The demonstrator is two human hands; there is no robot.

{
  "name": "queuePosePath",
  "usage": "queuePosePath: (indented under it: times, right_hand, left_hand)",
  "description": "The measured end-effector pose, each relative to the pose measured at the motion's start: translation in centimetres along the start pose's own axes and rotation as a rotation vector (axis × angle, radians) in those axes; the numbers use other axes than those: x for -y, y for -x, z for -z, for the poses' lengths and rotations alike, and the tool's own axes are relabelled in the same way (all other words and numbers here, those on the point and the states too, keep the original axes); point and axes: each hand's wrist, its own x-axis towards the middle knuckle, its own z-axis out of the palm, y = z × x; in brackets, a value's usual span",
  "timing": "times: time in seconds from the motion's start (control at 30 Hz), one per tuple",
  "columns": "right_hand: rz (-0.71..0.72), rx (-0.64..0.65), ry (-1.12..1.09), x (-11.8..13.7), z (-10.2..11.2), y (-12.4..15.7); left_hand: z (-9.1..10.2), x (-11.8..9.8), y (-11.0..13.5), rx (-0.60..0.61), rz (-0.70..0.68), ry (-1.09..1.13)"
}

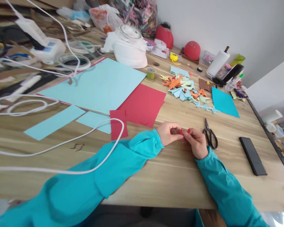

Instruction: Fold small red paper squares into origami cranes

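Between my two hands is a small folded piece of red paper, with red tips poking up beside the fingers. My left hand pinches it from the left, thumb against the forefinger. From the right, my right hand closes thumb and finger on the same piece. Most of its shape is hidden by the fingers. Black-handled scissors lie just right of my right hand. Larger red paper sheets and a small red strip rest to the left of my hands.
Light blue sheets cover the table's left side, with a white cable looping over my left sleeve. Folded paper cranes are heaped at the back, near a teal square. A phone lies at right.
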Motion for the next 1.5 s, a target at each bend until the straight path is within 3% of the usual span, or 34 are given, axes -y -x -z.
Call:
queuePosePath:
  times: [0.23, 0.4, 0.6, 0.97, 1.23, 1.5]
  right_hand:
    - [0.051, -0.023, 0.051, -0.2, 0.3, 0.2]
    - [0.116, -0.150, 0.057, -0.2, 0.4, 0.0]
    - [0.146, -0.169, 0.085, -0.1, 0.6, -0.1]
    - [0.210, -0.028, 0.089, -0.3, 0.8, -0.1]
    - [0.187, 0.033, 0.129, -0.3, 1.0, -0.2]
    - [0.309, 0.073, 0.171, -0.1, 1.4, -0.6]
  left_hand:
    - [0.0, -0.3, 0.0, -0.059, -0.044, -0.066]
    - [0.2, -0.7, -0.1, 0.004, 0.047, -0.003]
    - [0.2, -0.8, -0.3, -0.005, 0.041, 0.017]
    - [0.4, -0.2, -0.6, -0.065, 0.053, -0.040]
    - [0.9, -0.6, -0.6, 0.010, 0.208, -0.004]
    - [1.2, -0.6, -0.5, 0.051, 0.168, 0.005]
